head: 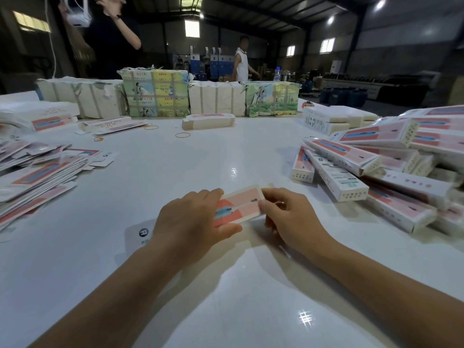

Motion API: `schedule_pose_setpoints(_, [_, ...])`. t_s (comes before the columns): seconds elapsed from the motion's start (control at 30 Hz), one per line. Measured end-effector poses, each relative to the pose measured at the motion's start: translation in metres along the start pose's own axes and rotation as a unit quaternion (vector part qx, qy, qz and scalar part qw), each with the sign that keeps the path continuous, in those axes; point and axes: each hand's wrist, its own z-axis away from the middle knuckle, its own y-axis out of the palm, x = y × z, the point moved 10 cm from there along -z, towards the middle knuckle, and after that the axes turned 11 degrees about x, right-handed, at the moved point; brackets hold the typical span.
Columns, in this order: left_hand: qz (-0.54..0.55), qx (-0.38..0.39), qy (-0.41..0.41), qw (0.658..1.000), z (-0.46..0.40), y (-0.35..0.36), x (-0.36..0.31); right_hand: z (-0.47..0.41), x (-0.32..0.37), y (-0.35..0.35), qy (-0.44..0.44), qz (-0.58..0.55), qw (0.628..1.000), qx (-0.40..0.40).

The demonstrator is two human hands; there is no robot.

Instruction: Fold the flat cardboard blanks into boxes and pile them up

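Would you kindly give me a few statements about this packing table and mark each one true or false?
1. Both hands hold the pink cardboard box at the centre of the white table. True: left hand and right hand each have a grip on it.
2. The pile of folded pink-and-white boxes lies on the person's left. False: it lies on the right.
3. The loose flat cardboard blanks lie on the left. True.
4. The tan rubber band is wrapped round the held box. False: it lies loose on the table, farther away.
5. Wrapped bundles stand along the far edge. True.
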Motion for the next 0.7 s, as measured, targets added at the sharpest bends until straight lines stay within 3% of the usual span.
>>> schedule_pose_setpoints(0.17, [-0.002,-0.022,0.000,1.000,0.000,-0.002,-0.005,-0.001,0.004,0.000,-0.012,-0.013,1.000,0.003])
schedule_pose_setpoints(0.23, [-0.006,-0.024,-0.002,1.000,-0.001,-0.002,-0.005,-0.002,0.003,0.003,-0.008,0.035,0.999,0.012])
schedule_pose_setpoints(0.37, [0.011,-0.040,-0.002,0.999,0.001,-0.007,-0.003,0.003,0.013,-0.028,-0.024,0.170,0.977,-0.123])
schedule_pose_setpoints(0.43, [0.011,-0.044,-0.004,0.999,0.002,-0.009,-0.003,-0.001,-0.003,-0.039,0.017,0.072,0.988,-0.135])
schedule_pose_setpoints(0.47, [0.012,-0.045,-0.003,0.999,0.002,-0.010,-0.004,-0.004,-0.016,-0.032,0.056,-0.060,0.991,-0.102])
schedule_pose_setpoints(0.5, [0.015,-0.046,0.001,0.999,0.003,-0.010,-0.007,-0.007,-0.026,-0.016,0.092,-0.223,0.969,-0.049])
schedule_pose_setpoints(0.53, [0.018,-0.048,0.008,0.999,0.003,-0.010,-0.010,-0.008,-0.032,0.004,0.123,-0.371,0.920,0.006])
schedule_pose_setpoints(0.57, [0.018,-0.049,0.014,0.999,0.003,-0.010,-0.013,-0.009,-0.033,0.015,0.140,-0.447,0.883,0.035])
schedule_pose_setpoints(0.63, [0.019,-0.048,0.018,0.998,0.004,-0.009,-0.017,-0.008,-0.032,0.016,0.133,-0.442,0.886,0.038])
schedule_pose_setpoints(0.7, [0.038,-0.043,0.017,0.998,0.004,-0.008,-0.016,-0.006,-0.019,0.004,0.067,-0.314,0.947,0.011])
